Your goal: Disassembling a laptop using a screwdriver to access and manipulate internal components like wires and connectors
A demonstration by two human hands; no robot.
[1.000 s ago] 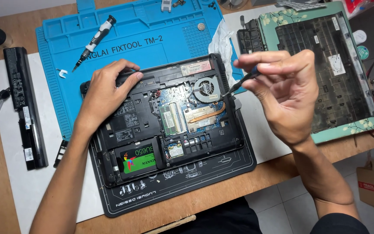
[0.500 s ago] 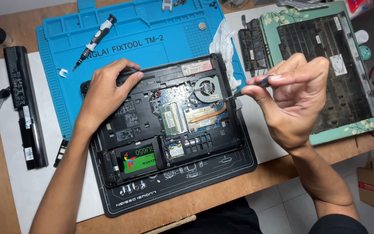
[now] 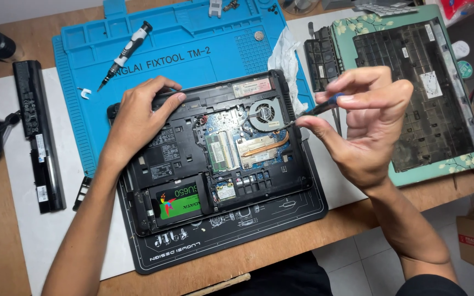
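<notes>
While left hand presses flat on the laptop, right hand pinches a screwdriver; a slip could gouge the fan.

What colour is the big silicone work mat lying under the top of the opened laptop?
Bright blue silicone work mat, clearest in the head view.

An opened laptop lies between a battery and a keyboard.

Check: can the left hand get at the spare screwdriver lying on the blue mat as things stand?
Probably yes. The left hand rests on the laptop's top-left edge; the screwdriver lies on open blue mat just beyond, nothing between.
</notes>
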